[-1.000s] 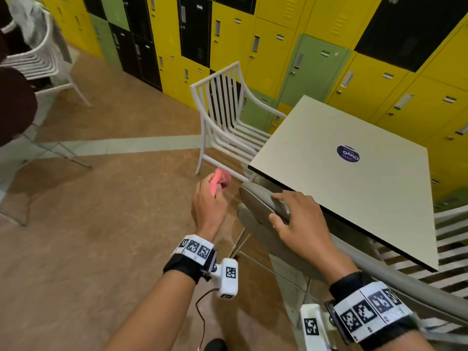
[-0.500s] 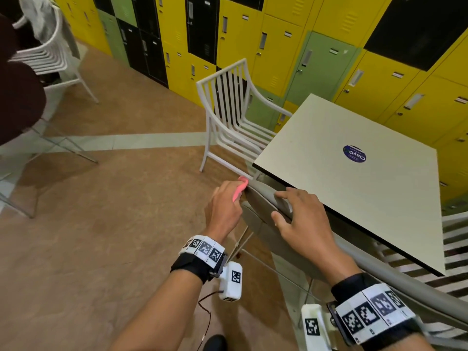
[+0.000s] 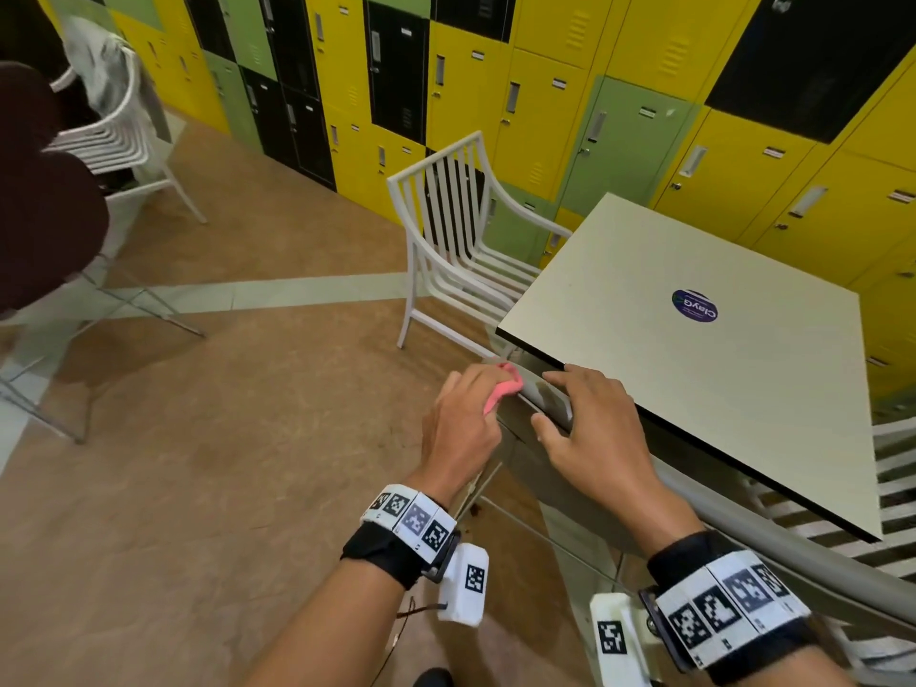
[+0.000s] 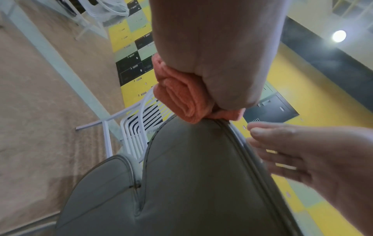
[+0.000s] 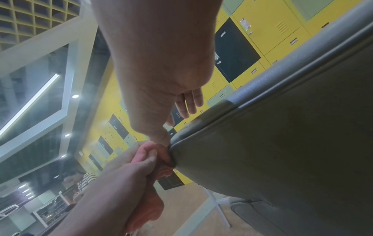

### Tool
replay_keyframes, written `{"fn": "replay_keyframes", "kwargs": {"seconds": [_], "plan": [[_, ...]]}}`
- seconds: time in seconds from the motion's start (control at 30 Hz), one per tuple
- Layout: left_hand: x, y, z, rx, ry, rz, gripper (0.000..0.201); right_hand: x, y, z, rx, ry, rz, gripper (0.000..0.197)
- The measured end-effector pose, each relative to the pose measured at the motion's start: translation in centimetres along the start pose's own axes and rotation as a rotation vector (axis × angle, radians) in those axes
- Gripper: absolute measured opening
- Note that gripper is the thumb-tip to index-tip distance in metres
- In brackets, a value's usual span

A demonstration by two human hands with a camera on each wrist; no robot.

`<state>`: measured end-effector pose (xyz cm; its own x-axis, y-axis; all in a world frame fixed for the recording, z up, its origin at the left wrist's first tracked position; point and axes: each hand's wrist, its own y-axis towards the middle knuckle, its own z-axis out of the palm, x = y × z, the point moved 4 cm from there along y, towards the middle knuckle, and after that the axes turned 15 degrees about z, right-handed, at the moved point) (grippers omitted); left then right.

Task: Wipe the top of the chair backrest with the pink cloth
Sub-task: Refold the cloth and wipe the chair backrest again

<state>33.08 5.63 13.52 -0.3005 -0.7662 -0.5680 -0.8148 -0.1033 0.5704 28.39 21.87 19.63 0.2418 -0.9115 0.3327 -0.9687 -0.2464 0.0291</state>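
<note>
While both hands meet at the backrest's end, the scene reads left to right so:
Left hand [image 3: 458,428]: fingers curled round the bunched pink cloth [image 3: 501,395], pressing it against the rounded end of the backrest top.
Pink cloth: folded into a wad, touching the grey chair backrest [image 4: 193,175] at its top edge.
Right hand [image 3: 592,433]: fingers straight and slightly spread, resting on the backrest top just beside the cloth.
Table [image 3: 718,369]: its edge lies close behind the backrest.
</note>
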Motion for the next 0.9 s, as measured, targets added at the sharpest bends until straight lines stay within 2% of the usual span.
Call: {"fn": "replay_keyframes", "kwargs": {"seconds": [0.07, 0.1, 0.17, 0.2, 0.27, 0.37, 0.5, 0.77, 0.9], "plan": [[-0.2, -0.3, -0.4, -0.008, -0.123, 0.011, 0.039, 0.1, -0.2, -0.2, -0.003, 0.016, -0.001, 0.05], [0.3, -0.3, -0.8, -0.034, -0.189, -0.043, 0.035, 0.1, -0.3, -0.3, -0.003, 0.018, -0.003, 0.051], [2.6, 0.0, -1.3, -0.126, -0.266, -0.269, 0.029, -0.3, -0.4, -0.7, 0.0, 0.019, 0.007, 0.052], [4.0, 0.1, -1.6, -0.163, -0.234, -0.37, 0.028, -0.6, -0.5, -0.8, 0.001, 0.022, 0.016, 0.052], [5.6, 0.7, -1.7, -0.111, -0.099, -0.445, 0.031, -1.2, -0.8, -1.0, 0.002, 0.024, 0.033, 0.053], [5.5, 1.1, 0.3, 0.01, -0.131, -0.404, 0.032, -2.0, -1.2, -1.3, -0.003, 0.024, 0.052, 0.053], [4.9, 0.4, 1.0, -0.072, -0.223, -0.466, 0.029, -3.0, -1.6, -1.5, -0.01, 0.011, 0.075, 0.054], [3.5, 1.3, -0.1, -0.032, -0.095, -0.184, 0.035, -2.1, -1.6, -1.4, -0.001, 0.022, 0.04, 0.053], [2.5, 1.0, -0.1, -0.033, -0.059, -0.122, 0.032, -1.7, -1.7, -1.1, 0.002, 0.029, 0.027, 0.052]]}}
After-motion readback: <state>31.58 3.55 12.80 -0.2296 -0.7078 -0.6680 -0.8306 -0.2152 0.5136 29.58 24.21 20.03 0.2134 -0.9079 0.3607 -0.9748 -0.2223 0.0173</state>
